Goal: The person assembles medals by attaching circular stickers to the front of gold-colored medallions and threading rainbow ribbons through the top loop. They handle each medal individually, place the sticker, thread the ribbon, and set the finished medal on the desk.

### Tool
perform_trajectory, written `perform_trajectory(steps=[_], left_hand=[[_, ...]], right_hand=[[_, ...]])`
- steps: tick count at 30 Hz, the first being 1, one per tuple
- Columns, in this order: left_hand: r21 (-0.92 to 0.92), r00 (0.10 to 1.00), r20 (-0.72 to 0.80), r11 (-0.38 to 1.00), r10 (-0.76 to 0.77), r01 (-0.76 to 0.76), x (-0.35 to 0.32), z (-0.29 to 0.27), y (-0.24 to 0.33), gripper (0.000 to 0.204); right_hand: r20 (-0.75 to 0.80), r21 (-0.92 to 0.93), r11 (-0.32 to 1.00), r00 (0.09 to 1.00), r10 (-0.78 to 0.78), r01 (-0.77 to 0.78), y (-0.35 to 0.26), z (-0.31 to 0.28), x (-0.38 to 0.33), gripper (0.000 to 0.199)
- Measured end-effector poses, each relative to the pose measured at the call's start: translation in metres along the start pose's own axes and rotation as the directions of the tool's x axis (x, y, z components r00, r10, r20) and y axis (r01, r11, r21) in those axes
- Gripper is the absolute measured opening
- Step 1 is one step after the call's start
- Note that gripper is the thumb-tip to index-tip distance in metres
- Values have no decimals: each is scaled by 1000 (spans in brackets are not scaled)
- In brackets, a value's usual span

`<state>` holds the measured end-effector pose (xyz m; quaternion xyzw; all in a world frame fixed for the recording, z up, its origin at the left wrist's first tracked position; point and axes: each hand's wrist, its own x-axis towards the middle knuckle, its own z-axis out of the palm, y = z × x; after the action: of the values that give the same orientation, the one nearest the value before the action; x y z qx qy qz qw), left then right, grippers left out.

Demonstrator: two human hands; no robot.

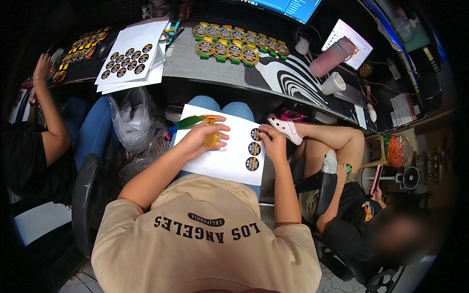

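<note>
Evidently the left hand (202,135) holds a gold medal (211,140) over the white sheet (220,168), while the right hand (274,142) fingers the topmost round sticker (255,135) — pinched or merely touched, I can't tell. Shifting knees (238,110) could slide the sheet; a hasty tug could crease the sticker.

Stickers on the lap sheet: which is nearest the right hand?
The top sticker, beside the right hand; the middle sticker and bottom sticker lie farther from it.
</note>
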<state>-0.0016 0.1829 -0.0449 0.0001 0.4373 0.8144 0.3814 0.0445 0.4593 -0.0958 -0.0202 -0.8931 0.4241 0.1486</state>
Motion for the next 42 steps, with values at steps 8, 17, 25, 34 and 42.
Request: perform_trajectory(steps=[8, 17, 25, 34, 42], left_hand=[[313, 998, -58, 948, -38, 54, 93, 21, -49, 39], [426, 996, -77, 905, 53, -16, 67, -15, -49, 40], [148, 997, 67, 988, 41, -51, 75, 3, -35, 38], [298, 999, 24, 954, -44, 35, 89, -3, -52, 33], [308, 999, 7, 951, -38, 34, 88, 0, -54, 31]], right_hand=[[141, 181, 902, 918, 371, -392, 49, 24, 5, 26], [63, 408, 889, 977, 201, -209, 64, 45, -14, 28], [-143, -83, 996, 990, 19, -31, 32, 45, -1, 26], [-68, 255, 943, 968, 240, -216, 39, 42, 0, 23], [-6, 158, 952, 963, 268, -263, 35, 38, 12, 22]])
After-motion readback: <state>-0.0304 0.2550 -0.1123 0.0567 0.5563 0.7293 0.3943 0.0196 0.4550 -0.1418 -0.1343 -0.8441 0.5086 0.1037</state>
